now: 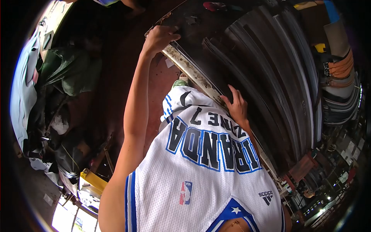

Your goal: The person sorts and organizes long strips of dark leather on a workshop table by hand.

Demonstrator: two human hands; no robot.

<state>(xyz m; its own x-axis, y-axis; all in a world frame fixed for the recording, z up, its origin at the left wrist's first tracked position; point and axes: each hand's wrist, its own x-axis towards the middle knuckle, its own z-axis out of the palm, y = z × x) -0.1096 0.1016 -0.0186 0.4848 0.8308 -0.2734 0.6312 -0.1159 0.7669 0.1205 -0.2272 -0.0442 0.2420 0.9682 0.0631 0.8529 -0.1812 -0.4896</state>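
A dark-topped table [187,34] with a worn, stained whitish edge [189,66] runs diagonally in front of me. My left hand [160,38] reaches far forward and is closed over that edge near the table's far corner. Its fingertips are partly hidden. My right hand [236,105] rests at the same edge, closer to my body, with thumb and fingers apart and nothing in them. Beyond it, long dark strips or sheets [266,65] lie side by side across the tabletop; I cannot make out their material.
A red and green item [215,6] lies at the table's far side. Orange and grey stacked material [341,71] stands at the right. Dark green cloth [69,71] and other piled fabric are at the left, above a yellow object [92,179]. The floor [156,85] is reddish.
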